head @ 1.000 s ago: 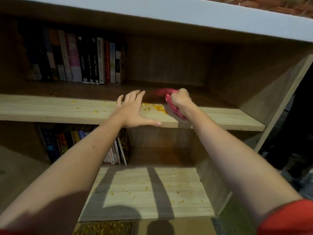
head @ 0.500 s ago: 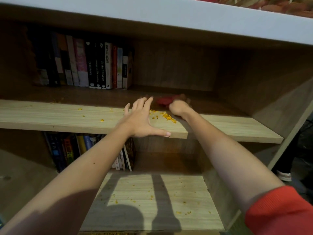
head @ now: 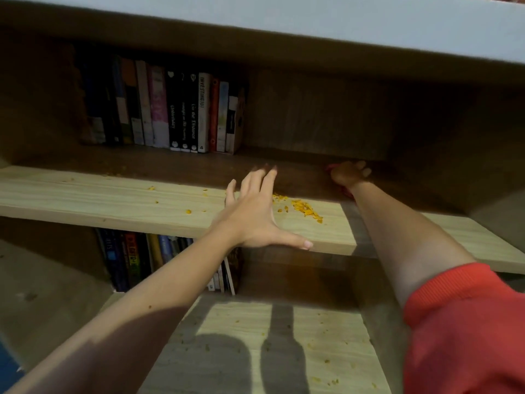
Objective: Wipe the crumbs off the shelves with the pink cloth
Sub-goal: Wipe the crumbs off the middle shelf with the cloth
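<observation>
My right hand (head: 349, 174) reaches deep into the shadowed back of the upper wooden shelf (head: 85, 199), closed on the pink cloth (head: 331, 168), of which only small edges show around the fingers. My left hand (head: 255, 216) lies flat and open on the shelf's front, fingers spread, thumb along the front edge. A heap of orange crumbs (head: 305, 208) sits just right of the left hand, between the two hands. Scattered crumbs (head: 187, 211) dot the shelf to the left. The lower shelf (head: 321, 342) also carries loose crumbs.
A row of upright books (head: 181, 109) stands at the back left of the upper shelf. More books (head: 136, 260) stand below it at the left. A white top board (head: 312, 21) overhangs the shelf. The right side panel (head: 488, 172) closes the compartment.
My right hand with the cloth has moved farther back and to the right, into the shadow, away from the crumb heap. The left hand stays flat on the shelf.
</observation>
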A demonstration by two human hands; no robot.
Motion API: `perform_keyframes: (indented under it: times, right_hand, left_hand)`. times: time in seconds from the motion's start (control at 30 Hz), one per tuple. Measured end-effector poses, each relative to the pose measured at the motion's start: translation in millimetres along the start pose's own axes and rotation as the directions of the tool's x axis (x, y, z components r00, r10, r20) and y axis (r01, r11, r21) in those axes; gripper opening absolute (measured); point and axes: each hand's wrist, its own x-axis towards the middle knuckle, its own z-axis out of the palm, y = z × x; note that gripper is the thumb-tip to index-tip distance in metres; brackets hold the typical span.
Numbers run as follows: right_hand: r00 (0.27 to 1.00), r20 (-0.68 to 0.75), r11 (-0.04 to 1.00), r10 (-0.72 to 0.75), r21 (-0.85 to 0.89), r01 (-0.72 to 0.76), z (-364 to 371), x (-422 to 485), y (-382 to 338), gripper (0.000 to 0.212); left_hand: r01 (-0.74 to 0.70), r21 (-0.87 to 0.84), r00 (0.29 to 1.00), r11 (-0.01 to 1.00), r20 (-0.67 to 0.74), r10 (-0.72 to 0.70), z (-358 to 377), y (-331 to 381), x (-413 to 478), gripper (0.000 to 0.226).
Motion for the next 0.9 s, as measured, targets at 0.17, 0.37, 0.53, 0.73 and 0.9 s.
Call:
perform_keyframes:
  times: [0.17,0.37,0.53,0.73,0.9]
  right_hand:
    - [0.97,0.17,0.98,-0.172,-0.068,0.186,18,5,-31,0.053]
    - [0.837,0.355,0.907,-0.416,0.222,0.357,45,15,-45,0.068]
    - [0.779,0.417,0.87,-0.468,0.372,0.324,-3,-74,-46,0.034]
    - [0.923,0.286,0.831,-0.259,0.553,0.062,-31,-101,-10,0.017]
    - [0.99,-0.001,0.984,-0.143,0.108,0.143,-15,-121,5,0.033]
  left_hand:
    - [-0.002,-0.012,1.0,1.0,0.013,0.002,2,-2,2,0.139]
    - [0.006,-0.006,1.0,1.0,0.006,-0.006,0,1,-1,0.138]
    - [0.016,0.003,1.0,1.0,-0.004,-0.016,-2,2,-1,0.139]
    - [-0.016,0.023,0.996,1.0,-0.088,0.018,-3,2,-5,0.139]
    - [-0.009,0.194,0.992,0.981,-0.121,0.033,-7,8,-16,0.133]
